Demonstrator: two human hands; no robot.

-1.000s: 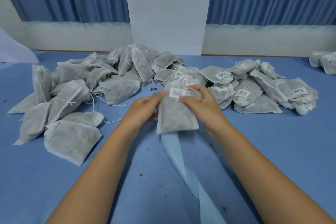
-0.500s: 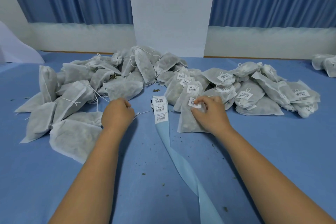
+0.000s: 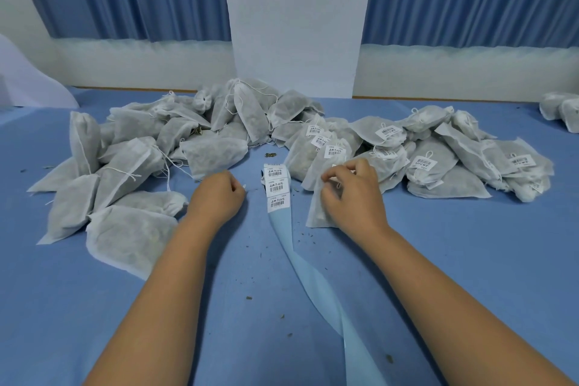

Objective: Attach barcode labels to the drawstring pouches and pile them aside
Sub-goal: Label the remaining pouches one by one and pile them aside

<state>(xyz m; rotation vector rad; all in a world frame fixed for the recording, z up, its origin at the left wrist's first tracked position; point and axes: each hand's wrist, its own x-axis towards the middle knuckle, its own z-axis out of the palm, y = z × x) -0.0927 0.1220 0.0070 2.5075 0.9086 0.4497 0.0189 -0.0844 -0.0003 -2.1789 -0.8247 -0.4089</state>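
A white drawstring pouch [image 3: 315, 213] lies flat on the blue table [image 3: 470, 260], against the edge of the labelled pile [image 3: 423, 163]. My right hand [image 3: 352, 197] rests on this pouch, fingers curled over its top end where the label and string loop sit. My left hand [image 3: 216, 199] is curled into a fist on the table left of the label strip [image 3: 276, 188]; a small white tip shows at its fingertips. Three barcode labels sit on the strip's far end, and its pale blue backing [image 3: 313, 276] trails toward me. Unlabelled pouches [image 3: 125, 163] are heaped on the left.
More pouches [image 3: 560, 108] lie at the far right edge. A white panel [image 3: 297, 25] stands behind the piles between blue curtains, and a white sheet [image 3: 28, 84] sits at the far left. Small dried crumbs [image 3: 249, 298] dot the cloth.
Both hands held the pouch up over the strip. My right hand then laid it beside the labelled pile and stays on it, while my left hand let go and moved left of the strip.
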